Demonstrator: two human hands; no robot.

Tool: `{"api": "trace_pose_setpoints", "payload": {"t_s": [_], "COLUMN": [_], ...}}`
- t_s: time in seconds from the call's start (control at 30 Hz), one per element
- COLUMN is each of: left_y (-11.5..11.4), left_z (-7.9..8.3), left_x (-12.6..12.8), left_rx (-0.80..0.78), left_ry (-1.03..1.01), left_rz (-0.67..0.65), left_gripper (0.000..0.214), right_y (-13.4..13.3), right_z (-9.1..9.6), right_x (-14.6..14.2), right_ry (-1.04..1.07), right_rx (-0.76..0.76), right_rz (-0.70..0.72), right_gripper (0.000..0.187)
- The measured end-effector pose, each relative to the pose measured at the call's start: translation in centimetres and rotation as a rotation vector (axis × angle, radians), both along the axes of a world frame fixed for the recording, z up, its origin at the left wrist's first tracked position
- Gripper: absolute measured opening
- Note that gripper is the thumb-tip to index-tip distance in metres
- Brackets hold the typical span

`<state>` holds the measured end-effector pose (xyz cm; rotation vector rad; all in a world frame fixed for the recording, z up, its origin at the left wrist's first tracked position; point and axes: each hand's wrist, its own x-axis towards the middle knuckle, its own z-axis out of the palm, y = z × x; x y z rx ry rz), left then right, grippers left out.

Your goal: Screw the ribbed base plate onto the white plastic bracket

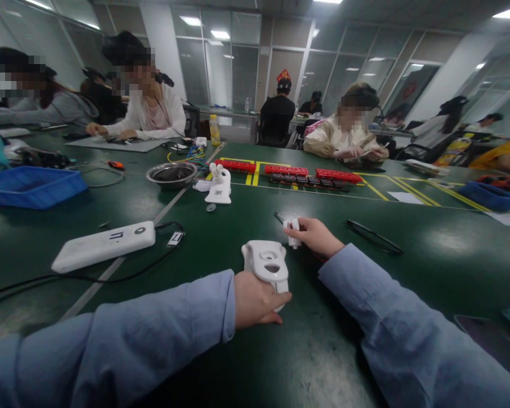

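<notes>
My left hand [257,300] is closed around the lower end of a white plastic housing [267,253], which has a round recess and a dark oval opening. Just beyond it to the right, my right hand [318,235] pinches a small white plastic part [293,232] close to the table. A thin dark rod, perhaps a screwdriver shaft [279,217], shows beside that part; whether it is touched cannot be made out. Farther off stands another white plastic shell [220,184] with rounded tops, and a small translucent disc [211,208] lies in front of it.
To the left are a white power bank [106,245] with a black cable, a blue tray [34,187] and a metal bowl [172,173]. Red strips [287,170] lie across the table's middle. Black tweezers [374,237] rest at right. Several people sit around.
</notes>
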<state>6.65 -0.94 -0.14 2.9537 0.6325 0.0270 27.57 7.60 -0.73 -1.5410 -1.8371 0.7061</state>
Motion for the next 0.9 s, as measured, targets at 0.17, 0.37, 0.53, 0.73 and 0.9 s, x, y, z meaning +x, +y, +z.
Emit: {"api": "trace_pose_setpoints", "payload": {"t_s": [0.17, 0.37, 0.53, 0.73, 0.9], "left_y": [0.4, 0.5, 0.6, 0.5, 0.4], "left_z": [-0.2, -0.5, -0.9, -0.5, -0.6], "left_x": [-0.6, -1.0, -1.2, -1.2, -1.3], "left_rx": [-0.057, -0.095, -0.078, -0.075, -0.079], "left_ry": [-0.085, -0.036, -0.141, -0.130, -0.156], "left_rz": [-0.040, -0.045, -0.065, -0.035, -0.034], "left_gripper": [0.049, 0.044, 0.040, 0.039, 0.039], "right_y": [-1.3, -3.4, -4.2, -4.7, -5.6], "right_z": [1.8, 1.9, 1.4, 1.8, 2.2], "right_x": [-2.5, -6.2, -5.9, -5.3, -5.1], "right_ry": [0.219, 0.694, 0.503, 0.251, 0.048], "right_rx": [0.172, 0.057, 0.103, 0.255, 0.298], "right_rz": [-0.045, 0.154, 0.260, 0.276, 0.250], "right_gripper": [0.034, 0.033, 0.034, 0.024, 0.020]}}
